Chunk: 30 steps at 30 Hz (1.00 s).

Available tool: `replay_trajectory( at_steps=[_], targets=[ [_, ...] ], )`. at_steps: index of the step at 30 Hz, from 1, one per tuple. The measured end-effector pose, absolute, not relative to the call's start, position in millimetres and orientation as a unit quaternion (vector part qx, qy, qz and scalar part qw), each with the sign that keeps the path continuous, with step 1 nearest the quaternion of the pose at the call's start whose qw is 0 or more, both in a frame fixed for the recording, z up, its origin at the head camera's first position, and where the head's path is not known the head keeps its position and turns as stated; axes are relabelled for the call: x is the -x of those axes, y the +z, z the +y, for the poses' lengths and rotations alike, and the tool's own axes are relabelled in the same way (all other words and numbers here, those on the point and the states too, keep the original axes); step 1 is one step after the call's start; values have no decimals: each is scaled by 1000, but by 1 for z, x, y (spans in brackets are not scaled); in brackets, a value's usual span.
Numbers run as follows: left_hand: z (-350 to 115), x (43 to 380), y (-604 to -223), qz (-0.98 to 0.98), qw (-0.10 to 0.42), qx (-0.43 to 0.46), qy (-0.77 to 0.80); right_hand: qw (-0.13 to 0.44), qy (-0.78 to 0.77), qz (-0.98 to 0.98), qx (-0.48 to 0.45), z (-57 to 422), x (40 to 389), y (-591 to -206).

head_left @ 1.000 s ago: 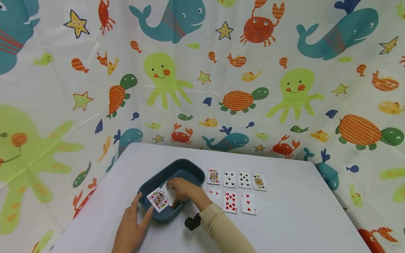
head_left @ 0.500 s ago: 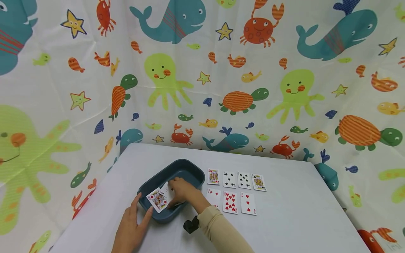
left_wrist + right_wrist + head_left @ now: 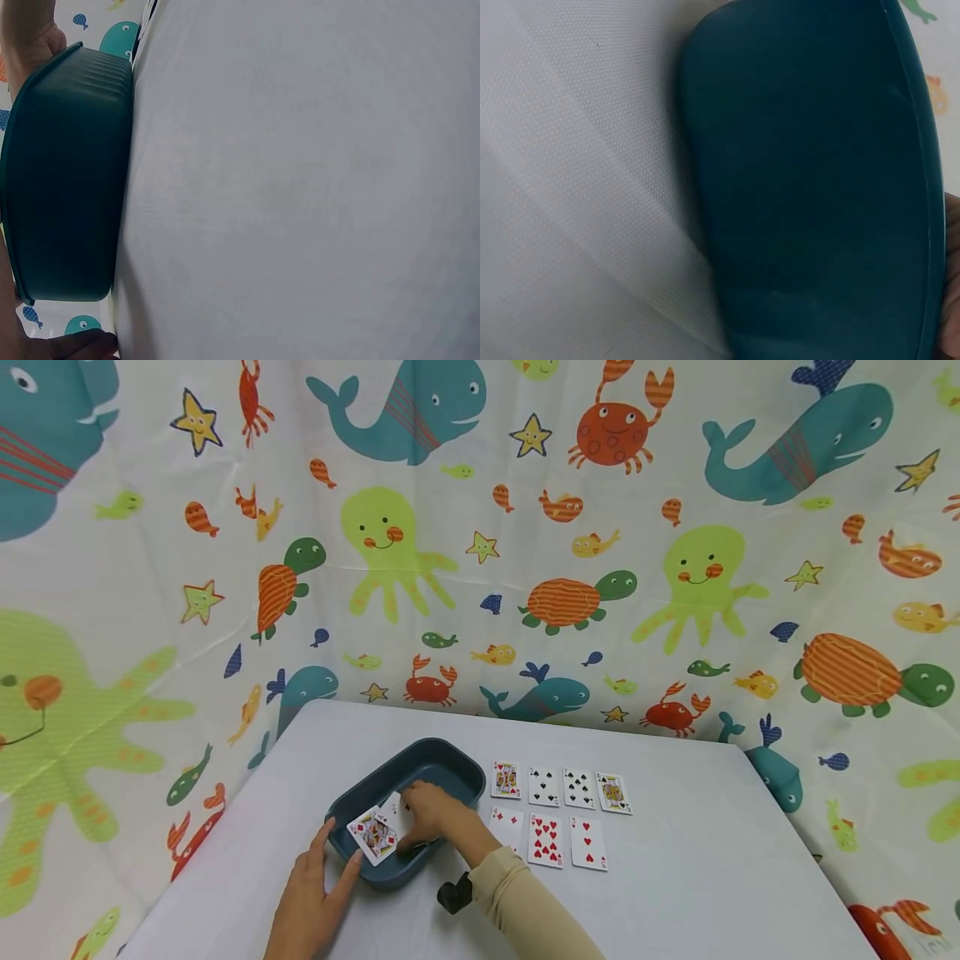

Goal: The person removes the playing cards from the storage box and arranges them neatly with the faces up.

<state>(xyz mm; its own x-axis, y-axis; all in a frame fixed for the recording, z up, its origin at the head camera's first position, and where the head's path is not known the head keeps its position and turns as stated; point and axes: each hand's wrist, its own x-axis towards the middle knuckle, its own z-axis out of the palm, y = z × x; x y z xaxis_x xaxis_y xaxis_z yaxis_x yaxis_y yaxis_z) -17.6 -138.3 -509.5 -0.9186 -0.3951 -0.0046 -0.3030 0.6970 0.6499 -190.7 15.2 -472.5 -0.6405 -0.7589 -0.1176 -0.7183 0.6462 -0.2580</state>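
Observation:
A dark teal plastic bin (image 3: 448, 758) stands on the white-covered table, its outer wall (image 3: 67, 187) filling much of the left wrist view. My left hand (image 3: 311, 889) spreads its thumb and forefinger at the bin's near left corner, touching the rim. Reaching inside, my right hand (image 3: 437, 814) pinches a mostly white playing card (image 3: 393, 810), which it partly covers. A red-suited face card (image 3: 372, 835) lies face up beside that one. The right wrist view shows only the bin's side (image 3: 817, 180), tablecloth and a sliver of hand; the right fingertips are hidden there.
Right of the bin, face-up playing cards form two rows: a back row with a king (image 3: 506, 779) and spades (image 3: 580, 787), and a front row with hearts (image 3: 588, 842). A black heart-shaped object (image 3: 454, 893) is by the right wrist. A sea-animal curtain (image 3: 480, 610) hangs behind.
My right hand's fingers have shifted slightly over the card in the bin, and its thumb has moved a little to the left. The left hand and bin have stayed put.

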Motion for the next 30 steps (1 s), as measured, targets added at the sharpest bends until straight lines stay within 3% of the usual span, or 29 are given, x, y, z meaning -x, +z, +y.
replay_trajectory(
  at_steps=[13,30],
  targets=[
    [-139,18,-511,-921,83,-185,-333,74,-173,884,428,25,195,-468],
    [-136,17,-511,-922,84,-189,-329,92,-376,830,401,72,192,-437]
  ],
)
